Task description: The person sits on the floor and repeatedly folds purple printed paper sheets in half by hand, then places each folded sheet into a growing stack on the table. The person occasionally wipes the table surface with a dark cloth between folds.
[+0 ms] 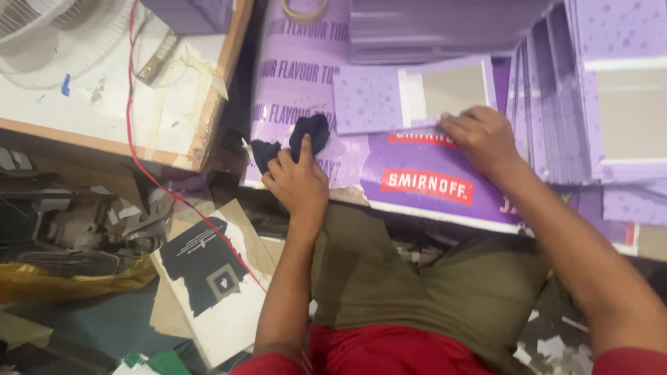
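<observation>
My left hand [299, 182] presses a dark cloth [309, 134] down onto a large purple printed board [326, 83] that serves as a work surface. My right hand [481, 136] rests flat, fingers down, on the lower edge of a purple card panel [389, 97] with a grey cut-out window, which lies on that board. Neither hand lifts anything off the surface.
Stacks of like purple panels [556, 90] stand at the right and at the top. A white wooden-edged table [104, 97] with a fan [48, 28] and a red wire [132, 132] sits at left. A tape roll [304, 10] lies at top. Scraps and a black-and-white card [208, 271] litter the floor.
</observation>
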